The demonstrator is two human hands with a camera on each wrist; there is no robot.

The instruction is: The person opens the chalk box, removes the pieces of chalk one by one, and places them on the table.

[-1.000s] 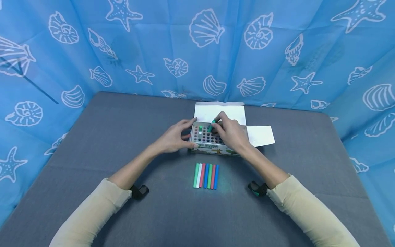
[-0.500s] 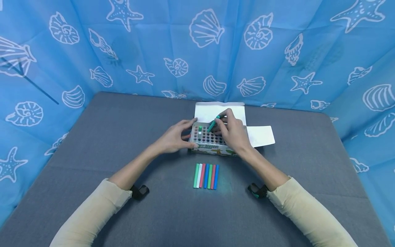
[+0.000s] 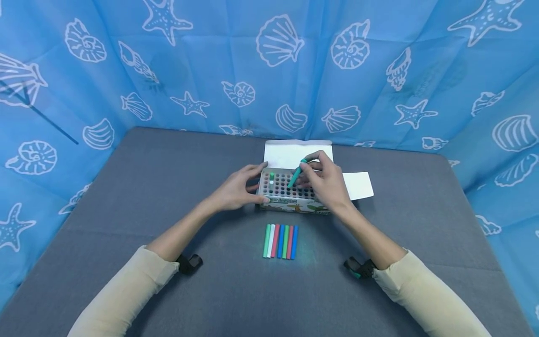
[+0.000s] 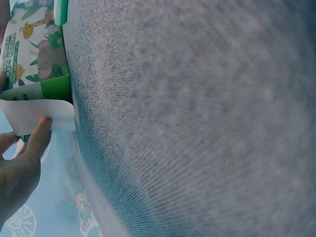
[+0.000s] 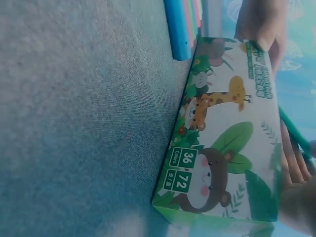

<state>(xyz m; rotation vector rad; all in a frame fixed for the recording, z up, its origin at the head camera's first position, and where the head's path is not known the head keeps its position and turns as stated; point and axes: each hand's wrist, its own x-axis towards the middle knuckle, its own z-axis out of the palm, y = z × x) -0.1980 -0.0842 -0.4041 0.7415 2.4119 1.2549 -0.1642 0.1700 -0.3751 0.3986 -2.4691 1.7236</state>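
Note:
A printed cardboard box (image 3: 281, 206) stands on the table with its lid folded back. Its top is a grey panel with rows of round holes. My left hand (image 3: 237, 187) grips the box's left end, thumb at the front corner and fingertips toward the back corner. My right hand (image 3: 327, 180) pinches a green stick (image 3: 296, 174), which looks like chalk. It slants, its lower tip over the holes. Toward the panel's left side stand a green stick (image 3: 272, 176) and a white stick (image 3: 271, 184). The right wrist view shows animal pictures on the box front (image 5: 222, 123).
In front of the box lies a row of several coloured sticks (image 3: 280, 241), green, white, red and blue. A white flap (image 3: 358, 185) sticks out at the right end, and the white lid (image 3: 282, 154) stands behind. A blue shell-patterned curtain (image 3: 236, 56) borders the grey table (image 3: 168, 154).
My right hand has moved to the right with the green stick, and more of the stick shows. The left hand stays on the box. The row of sticks is unchanged.

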